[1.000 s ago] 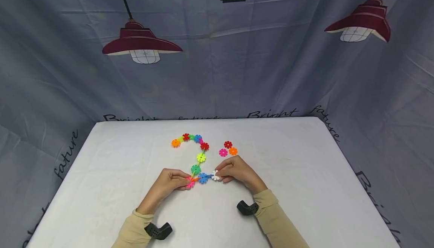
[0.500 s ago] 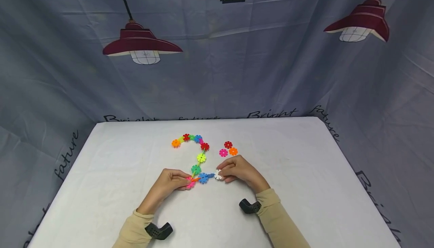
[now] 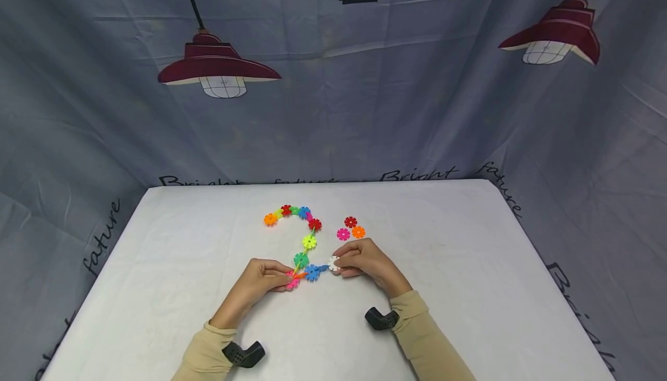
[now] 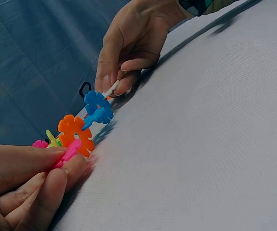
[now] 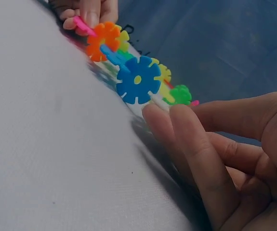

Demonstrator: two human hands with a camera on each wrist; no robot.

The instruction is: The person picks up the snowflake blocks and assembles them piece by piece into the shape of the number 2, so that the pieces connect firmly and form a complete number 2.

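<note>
A curving chain of colourful notched snowflake discs point(image 3: 310, 242) lies on the white table. My left hand point(image 3: 260, 277) pinches the pink disc point(image 3: 293, 282) at the chain's near bend, between thumb and fingers. From there an orange disc point(image 4: 70, 126) and two blue discs point(image 3: 312, 273) run to the right. At that end my right hand point(image 3: 369, 264) pinches a white disc point(image 3: 333, 263), partly covered by the fingertips. In the right wrist view the white disc point(image 5: 159, 102) is edge-on, right at the rim of the outer blue disc point(image 5: 145, 82).
Three loose discs lie beyond the right hand: red point(image 3: 351, 222), pink point(image 3: 343, 234) and orange point(image 3: 358, 232). The chain's far end curls left to an orange disc point(image 3: 270, 219). A grey-blue printed curtain point(image 3: 328, 120) hangs behind the table point(image 3: 443, 242).
My right hand shifts slightly right with the white disc, then a little back left, and the disc ends slightly farther from me. The left hand stays put on the pink disc.
</note>
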